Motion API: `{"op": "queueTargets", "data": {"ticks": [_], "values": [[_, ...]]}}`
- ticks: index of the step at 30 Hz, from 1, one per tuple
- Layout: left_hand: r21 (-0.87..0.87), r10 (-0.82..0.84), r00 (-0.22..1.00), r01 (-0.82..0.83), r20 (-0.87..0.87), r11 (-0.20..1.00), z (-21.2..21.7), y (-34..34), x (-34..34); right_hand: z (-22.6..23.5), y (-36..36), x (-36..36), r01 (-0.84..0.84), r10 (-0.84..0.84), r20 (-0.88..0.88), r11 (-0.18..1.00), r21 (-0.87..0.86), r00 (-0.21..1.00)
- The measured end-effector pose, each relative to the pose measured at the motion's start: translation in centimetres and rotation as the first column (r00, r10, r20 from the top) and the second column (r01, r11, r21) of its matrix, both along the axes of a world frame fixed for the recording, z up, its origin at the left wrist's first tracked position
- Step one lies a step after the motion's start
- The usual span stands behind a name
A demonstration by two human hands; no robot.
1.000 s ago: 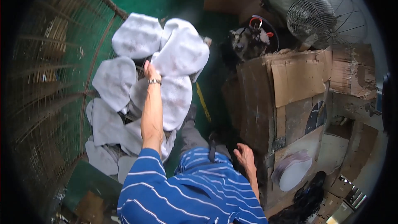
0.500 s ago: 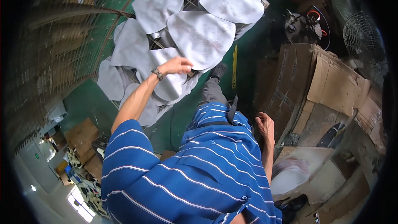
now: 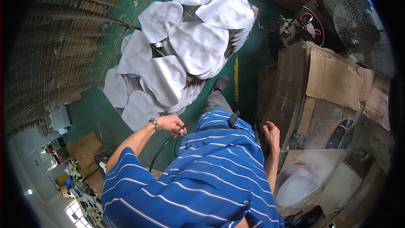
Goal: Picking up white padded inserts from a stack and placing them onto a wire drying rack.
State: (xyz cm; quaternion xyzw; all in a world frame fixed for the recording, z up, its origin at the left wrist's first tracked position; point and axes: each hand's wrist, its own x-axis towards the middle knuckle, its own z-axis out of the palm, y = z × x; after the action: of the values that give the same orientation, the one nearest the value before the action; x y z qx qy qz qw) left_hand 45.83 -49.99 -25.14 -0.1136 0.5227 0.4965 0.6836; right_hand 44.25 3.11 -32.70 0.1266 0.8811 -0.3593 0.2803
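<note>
My left hand (image 3: 171, 124), with a bracelet at the wrist, is closed round a thin black cable (image 3: 159, 152) that hangs down in a loop beside my striped shirt. Just beyond it, white rounded sheets (image 3: 198, 47) lie in overlapping stacks on a rack, several with grey smudges. The hand is apart from the nearest white sheet (image 3: 139, 110). At my right side my right hand (image 3: 272, 134) hangs with loosely bent fingers, somewhat apart. Nothing shows in it, and it is beside a big cardboard box (image 3: 291, 88).
Wire racks (image 3: 80, 29) fill the far left. A pedestal fan (image 3: 360, 25) and a machine with red rings (image 3: 297, 27) stand at the far right. More white oval sheets (image 3: 297, 188) lie on cardboard at the near right. A yellow strip (image 3: 236, 80) marks the green floor.
My left hand has drawn back from above the white sheets toward my body and now grips the black cable. The right hand has stayed at my side.
</note>
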Motion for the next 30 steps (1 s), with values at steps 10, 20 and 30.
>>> {"op": "queueTargets", "data": {"ticks": [10, 20, 30], "values": [[0.073, 0.192, 0.868, -0.179, -0.457, 0.981, 6.3, 7.8, -3.2, 1.5, -1.7, 1.4, 0.050, -0.048, 0.032, 0.998, -0.041, 0.998], [-0.033, 0.058, 0.937, -0.074, -0.344, 0.997, 6.7, 8.6, -5.6, 15.3, -15.4, -9.6, -0.764, 0.748, -0.239, 0.502, -0.406, 0.619], [-0.075, -0.241, 0.664, 0.269, -0.708, 0.960, -0.5, 4.8, 0.4, 12.8, -13.3, -9.0, -0.595, 0.554, -0.246, 0.636, -0.491, 0.795]]}}
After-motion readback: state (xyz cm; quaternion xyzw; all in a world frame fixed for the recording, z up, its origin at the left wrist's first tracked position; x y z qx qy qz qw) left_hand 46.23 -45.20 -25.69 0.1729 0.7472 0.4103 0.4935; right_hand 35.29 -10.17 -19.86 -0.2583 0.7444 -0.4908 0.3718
